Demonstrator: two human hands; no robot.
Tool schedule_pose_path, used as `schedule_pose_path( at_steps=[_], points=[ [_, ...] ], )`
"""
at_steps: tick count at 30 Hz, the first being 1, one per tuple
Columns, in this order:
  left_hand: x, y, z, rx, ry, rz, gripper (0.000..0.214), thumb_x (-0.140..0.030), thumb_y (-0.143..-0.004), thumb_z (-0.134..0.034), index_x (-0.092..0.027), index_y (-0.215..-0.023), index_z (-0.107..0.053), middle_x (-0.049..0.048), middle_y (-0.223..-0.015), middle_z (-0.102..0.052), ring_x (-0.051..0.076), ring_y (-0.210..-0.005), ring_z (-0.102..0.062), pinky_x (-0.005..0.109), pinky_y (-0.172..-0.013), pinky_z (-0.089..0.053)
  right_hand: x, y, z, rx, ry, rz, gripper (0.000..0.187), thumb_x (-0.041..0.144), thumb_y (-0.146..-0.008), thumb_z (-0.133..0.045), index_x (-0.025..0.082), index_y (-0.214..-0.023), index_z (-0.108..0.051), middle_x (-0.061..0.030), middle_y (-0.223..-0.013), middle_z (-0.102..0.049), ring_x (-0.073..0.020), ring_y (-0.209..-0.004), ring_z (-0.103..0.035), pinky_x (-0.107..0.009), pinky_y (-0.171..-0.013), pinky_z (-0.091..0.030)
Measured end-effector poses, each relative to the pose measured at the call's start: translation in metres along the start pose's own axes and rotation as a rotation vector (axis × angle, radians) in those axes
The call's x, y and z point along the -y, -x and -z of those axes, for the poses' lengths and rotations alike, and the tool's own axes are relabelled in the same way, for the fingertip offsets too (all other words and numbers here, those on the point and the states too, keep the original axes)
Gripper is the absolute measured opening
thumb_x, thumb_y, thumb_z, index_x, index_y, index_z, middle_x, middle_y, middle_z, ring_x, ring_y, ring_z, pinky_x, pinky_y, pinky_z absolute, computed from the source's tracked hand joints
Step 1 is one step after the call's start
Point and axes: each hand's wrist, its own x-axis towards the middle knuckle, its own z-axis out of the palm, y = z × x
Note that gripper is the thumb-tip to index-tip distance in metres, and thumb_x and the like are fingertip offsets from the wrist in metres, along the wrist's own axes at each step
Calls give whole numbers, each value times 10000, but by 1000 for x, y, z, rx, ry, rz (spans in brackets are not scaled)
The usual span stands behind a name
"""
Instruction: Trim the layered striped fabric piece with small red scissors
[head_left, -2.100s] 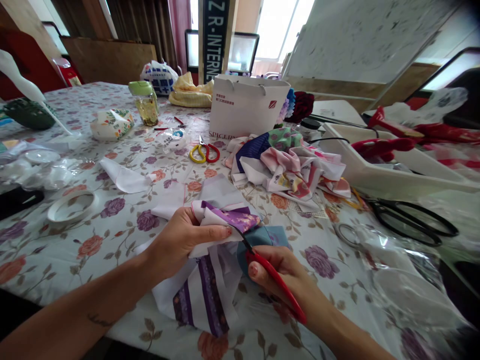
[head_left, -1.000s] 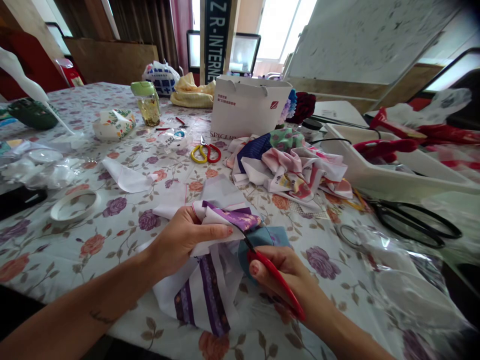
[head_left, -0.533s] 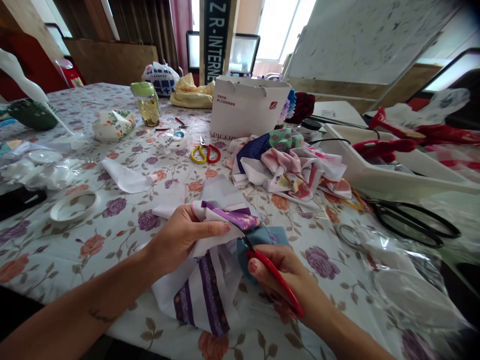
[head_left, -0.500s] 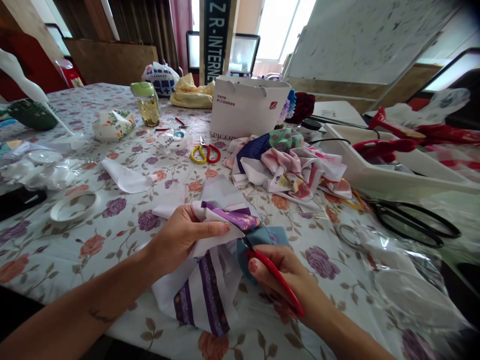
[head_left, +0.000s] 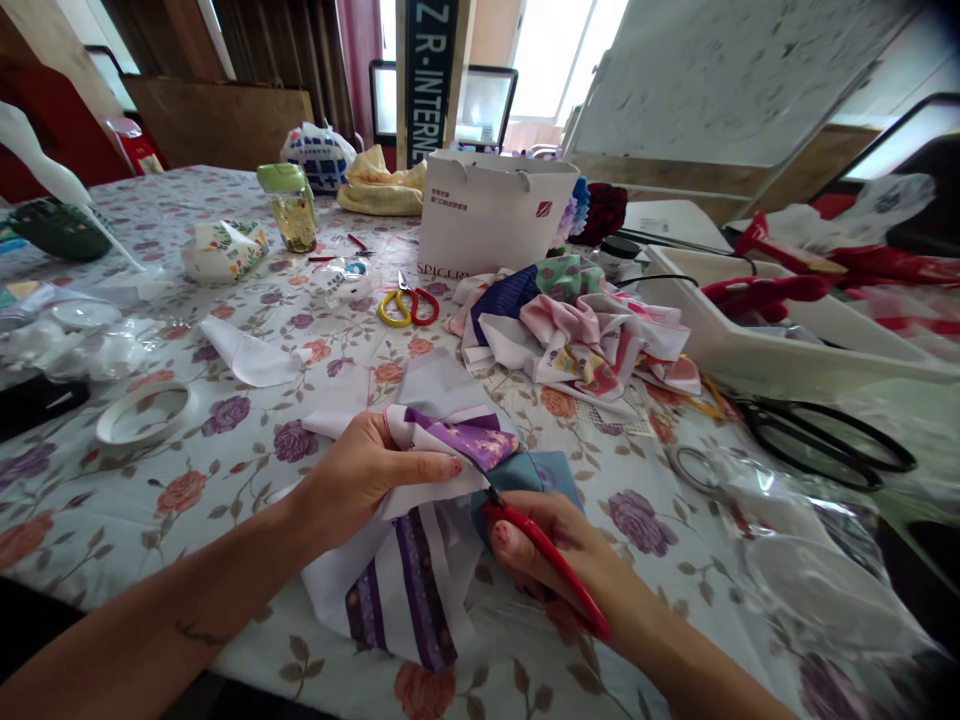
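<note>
Left hand (head_left: 367, 468) is pinching a white-and-purple printed fabric piece (head_left: 484, 443) above the flower-patterned tabletop (head_left: 244, 465). Right hand (head_left: 589, 550) is gripping red-handled, dark-bladed scissors (head_left: 556, 565), their blades meeting the fabric's edge. Purple-striped white cloth (head_left: 409, 585) is lying below.

White fabric (head_left: 424, 497) here's got dark purple stripes plus a brighter purple patch with gold-ish blotches, and the scissors (head_left: 559, 562) are red-handled. Surface (head_left: 255, 475) is pale with purple and orange roses all over; the snips (head_left: 407, 290) have one yellow handle, one red, and the cloth pile (head_left: 577, 335) mixes pink, white, navy, green.
</note>
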Motion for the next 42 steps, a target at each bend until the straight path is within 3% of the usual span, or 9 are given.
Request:
schedule_pose_path(
  at_steps=[19,42],
  points=[
    [-3,2,-6,-28,65,54,29,-129,-685,-810,-143,-706,-796,22,-687,-761,119,-615,-664,188,-631,-517,-4,-2,0,-35,43,-38,575,678,-717,-704,206,-627,-390,99,-490,-309,-38,-386,-252,-196,-349,-162],
    [-2,3,-5,-43,36,44,42,-145,-678,-826,-152,-705,-794,30,-718,-772,149,-646,-691,210,-633,-529,2,0,-4,-85,19,-6,599,666,-697,-726,201,-564,-373,89,-471,-294,-46,-414,-231,-210,-374,-144]
  ],
)
